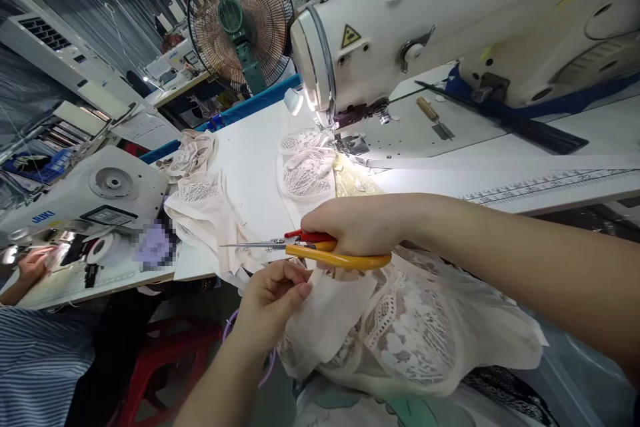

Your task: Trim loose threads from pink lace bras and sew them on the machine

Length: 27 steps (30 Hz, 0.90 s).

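Note:
My right hand (357,230) is closed around scissors (340,257) with yellow and red handles. Their metal blades point left, above my left hand, and look nearly together. Between thumb and fingers, my left hand (275,303) pinches the edge of a cream lace bra (410,327), which drapes over my lap. Part of this bra is hidden behind my right hand and forearm. Beyond my hands, another lace piece (307,173) lies under the lit needle area of the sewing machine (380,40).
More cream lace garments (200,207) are piled on the left of the white table (250,153). A screwdriver (434,117) lies behind the needle. A fan (240,20) stands at the back. At left, a co-worker's hand (35,263) is beside another machine (115,187), near a red stool (170,353).

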Tool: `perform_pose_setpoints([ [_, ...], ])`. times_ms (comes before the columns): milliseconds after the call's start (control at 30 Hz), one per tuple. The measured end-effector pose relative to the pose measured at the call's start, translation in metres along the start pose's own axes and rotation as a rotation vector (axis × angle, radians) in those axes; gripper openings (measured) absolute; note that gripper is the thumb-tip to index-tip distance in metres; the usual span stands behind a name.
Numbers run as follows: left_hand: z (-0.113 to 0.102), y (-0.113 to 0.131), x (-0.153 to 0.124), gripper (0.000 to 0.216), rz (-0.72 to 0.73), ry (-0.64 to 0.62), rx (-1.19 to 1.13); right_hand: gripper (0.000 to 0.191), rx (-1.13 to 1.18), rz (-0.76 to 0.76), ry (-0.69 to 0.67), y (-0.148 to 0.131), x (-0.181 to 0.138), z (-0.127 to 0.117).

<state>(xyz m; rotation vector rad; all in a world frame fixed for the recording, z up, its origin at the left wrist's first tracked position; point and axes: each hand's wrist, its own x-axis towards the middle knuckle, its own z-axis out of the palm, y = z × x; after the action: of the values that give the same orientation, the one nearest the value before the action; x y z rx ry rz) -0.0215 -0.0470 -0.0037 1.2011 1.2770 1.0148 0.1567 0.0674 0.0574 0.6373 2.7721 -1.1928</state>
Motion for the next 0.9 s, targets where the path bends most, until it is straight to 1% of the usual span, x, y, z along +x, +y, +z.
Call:
perform_pose_setpoints([
  [167,-0.004,-0.004,0.0,0.025,-0.05,0.004,-0.025,0.015,-0.009,-0.016,0.009,0.004,0.003,0.001],
  [333,-0.009,-0.009,0.0,0.025,-0.073,-0.004,-0.079,0.014,-0.049,-0.053,0.035,0.005,0.004,0.004],
  [500,-0.01,-0.009,0.0,0.021,-0.07,-0.033,-0.108,0.015,-0.041,-0.082,0.054,0.003,0.006,0.005],
  [700,-0.012,-0.007,-0.003,0.023,-0.054,0.008,-0.072,0.013,-0.021,-0.067,0.025,0.0,0.008,0.004],
  [900,-0.015,-0.004,-0.005,0.019,-0.028,0.011,-0.087,0.014,-0.041,-0.104,0.044,-0.006,0.011,0.004],
])
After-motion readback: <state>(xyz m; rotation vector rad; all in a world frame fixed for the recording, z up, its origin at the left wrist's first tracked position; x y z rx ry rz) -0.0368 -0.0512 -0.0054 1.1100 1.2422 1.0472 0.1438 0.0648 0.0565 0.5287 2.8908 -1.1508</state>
